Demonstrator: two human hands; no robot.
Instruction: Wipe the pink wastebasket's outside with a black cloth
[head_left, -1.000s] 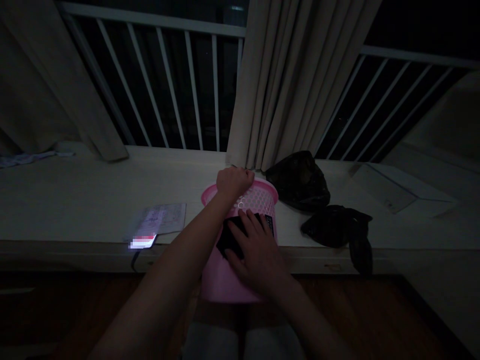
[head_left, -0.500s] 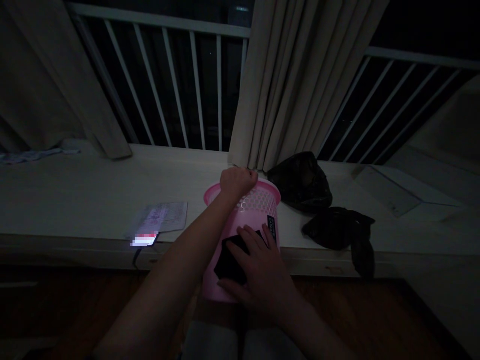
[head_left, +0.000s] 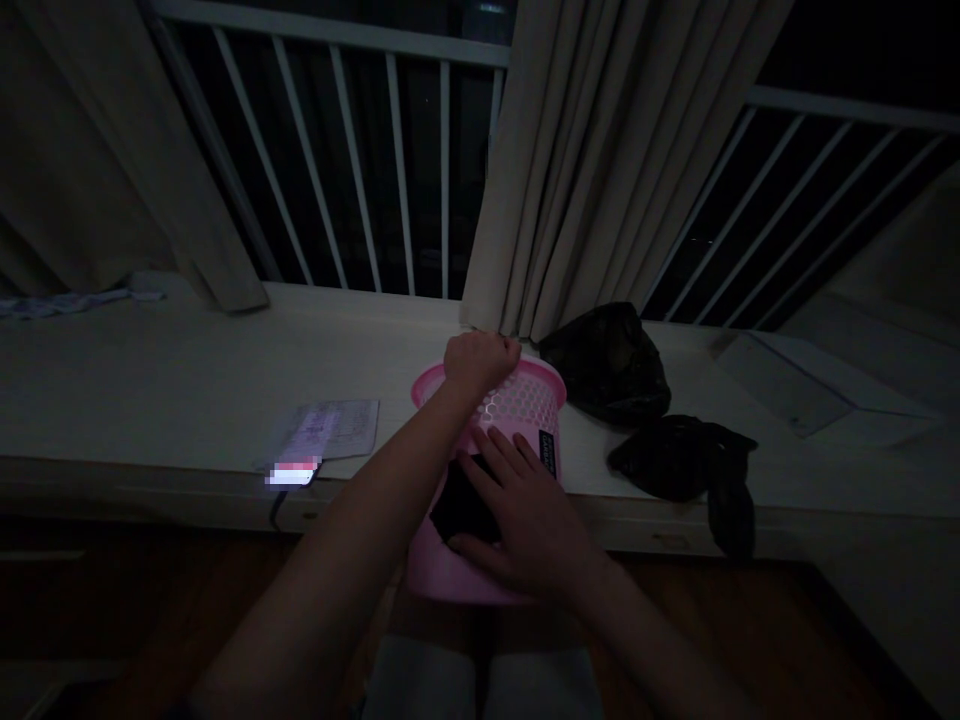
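Observation:
A pink bin (head_left: 435,580) with a honeycomb-perforated band lies tilted across my lap, its rim against the white ledge. My left hand (head_left: 481,360) is closed over the rim at the far end. My right hand (head_left: 517,505) presses a black cloth (head_left: 461,505) flat on the side of the bin, its fingers stretched out. A dark label (head_left: 547,453) with light lettering shows just beyond my right fingertips.
On the ledge (head_left: 210,380) are two black plastic bags (head_left: 611,365), a sheet of paper (head_left: 349,428) and a lit phone (head_left: 295,472) with a cable at the left. Curtains (head_left: 559,170) and railings stand behind; a white box (head_left: 795,385) is at the right.
My right hand has slid a little up the side of the bin with the black cloth. My left hand keeps its hold on the rim. The view has shifted slightly.

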